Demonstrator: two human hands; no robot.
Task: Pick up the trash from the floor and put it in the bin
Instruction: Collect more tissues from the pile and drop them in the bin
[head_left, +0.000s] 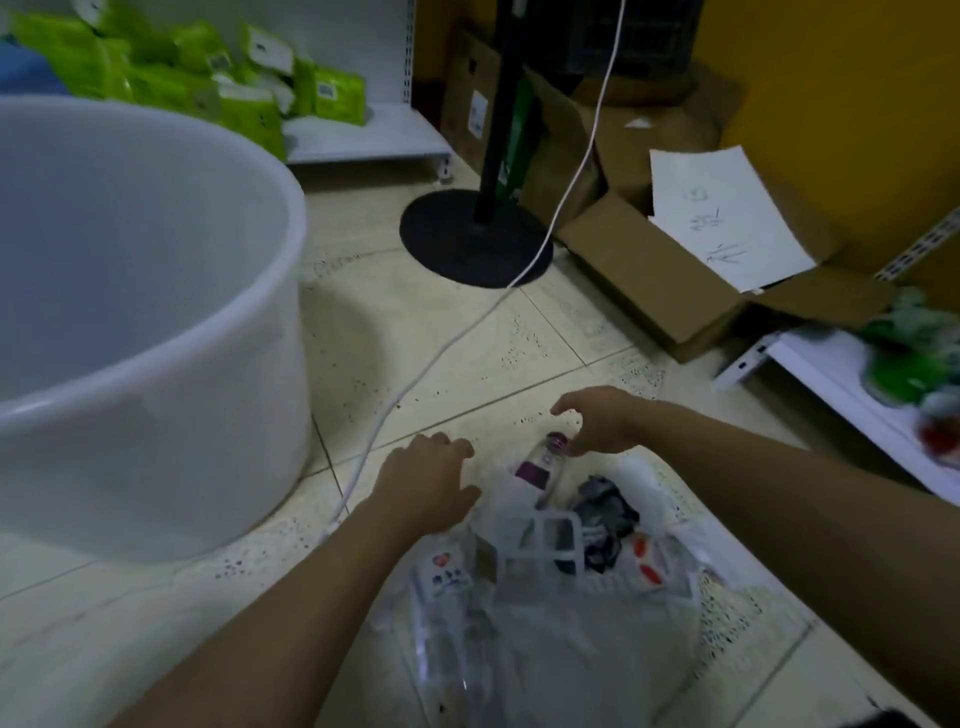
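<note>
Right hand (597, 421) arched over the purple-capped bottle (543, 462), fingers spread and curved, thumb just at the cap, not closed on it. Left hand (431, 478) knuckles up at the edge of the clear trash bag (545, 649), fingers curled under; grip can't tell. Bottle lies in the bag on the floor. White tub (130, 312) stands to the left.

Dim indoor light, soft motion blur throughout, wide-angle bending at the edges, faint shadow beside the white bin (156, 312).

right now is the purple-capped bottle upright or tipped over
Tipped over: the purple-capped bottle lies on its side, its cap pointing away, beside the right hand.
</note>
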